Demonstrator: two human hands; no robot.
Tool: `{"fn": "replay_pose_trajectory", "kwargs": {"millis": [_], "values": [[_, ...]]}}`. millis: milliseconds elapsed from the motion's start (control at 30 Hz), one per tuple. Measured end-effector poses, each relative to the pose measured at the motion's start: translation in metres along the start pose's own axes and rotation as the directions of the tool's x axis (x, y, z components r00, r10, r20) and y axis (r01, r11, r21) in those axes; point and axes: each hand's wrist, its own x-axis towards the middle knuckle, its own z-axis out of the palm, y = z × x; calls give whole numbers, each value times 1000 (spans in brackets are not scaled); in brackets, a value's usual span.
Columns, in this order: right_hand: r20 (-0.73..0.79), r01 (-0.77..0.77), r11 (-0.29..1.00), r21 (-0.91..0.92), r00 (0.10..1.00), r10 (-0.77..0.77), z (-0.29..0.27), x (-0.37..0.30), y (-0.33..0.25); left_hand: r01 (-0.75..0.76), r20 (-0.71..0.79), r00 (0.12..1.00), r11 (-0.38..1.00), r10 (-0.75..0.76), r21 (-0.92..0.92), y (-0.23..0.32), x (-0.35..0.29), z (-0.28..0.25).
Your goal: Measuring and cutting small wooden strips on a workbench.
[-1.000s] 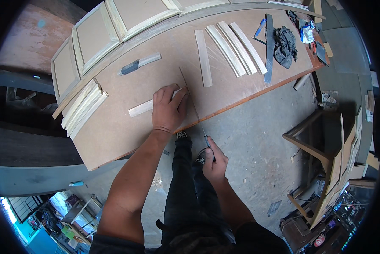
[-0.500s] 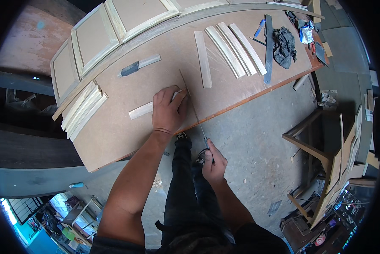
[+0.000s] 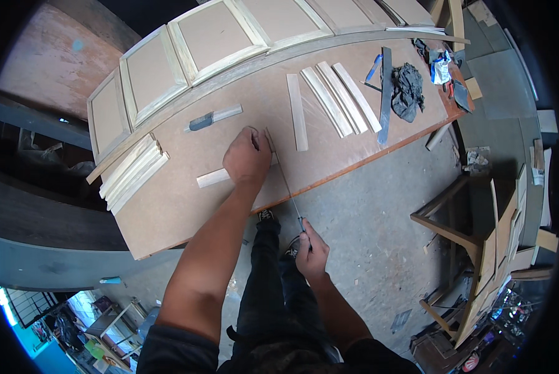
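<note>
My right hand (image 3: pixel 313 254) is closed round the handle of a narrow handsaw (image 3: pixel 287 182). The saw's thin blade runs over the table's near edge and past my left hand. A short light wooden strip (image 3: pixel 213 179) lies flat on the table, its middle covered by my left hand (image 3: pixel 248 157). The fingers of that hand are curled beyond the strip, close to the far end of the blade. Whether they pinch anything is hidden. Farther left lies a knife-like tool with a dark wrapped part (image 3: pixel 202 121) and a pale end.
The brown table (image 3: pixel 167 215) holds stacked strips (image 3: pixel 133 171) at left, several spaced strips (image 3: pixel 334 103), a dark straight bar (image 3: pixel 386 93) and a crumpled black bag (image 3: pixel 407 92). Framed panels (image 3: pixel 217 43) stand along the back. A wooden frame (image 3: pixel 444 227) stands right.
My left hand has shifted forward over the strip and its fingers have curled in. The saw stays in my right hand. The whole view has shifted slightly.
</note>
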Motion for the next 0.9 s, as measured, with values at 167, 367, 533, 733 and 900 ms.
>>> {"fn": "replay_pose_trajectory", "kwargs": {"millis": [167, 367, 533, 733, 900], "values": [[20, -61, 998, -1, 998, 61, 7, -4, -2, -165, -116, 975, 967, 190, 192, -8, 3, 12], [-16, -30, 1000, 9, 999, 30, 15, -10, 0, -174, -117, 973, 965, 199, 196, -10, 0, 16], [30, -66, 997, 34, 997, 65, 5, -6, -4, -148, -97, 981, 972, 167, 180, -10, 1, 14], [30, -69, 997, 26, 997, 68, 9, -6, -1, -141, -85, 984, 975, 158, 172, -10, 1, 13], [25, -37, 999, 11, 999, 37, 11, -10, 2, -144, -127, 978, 974, 167, 178, -13, 3, 17]]}}
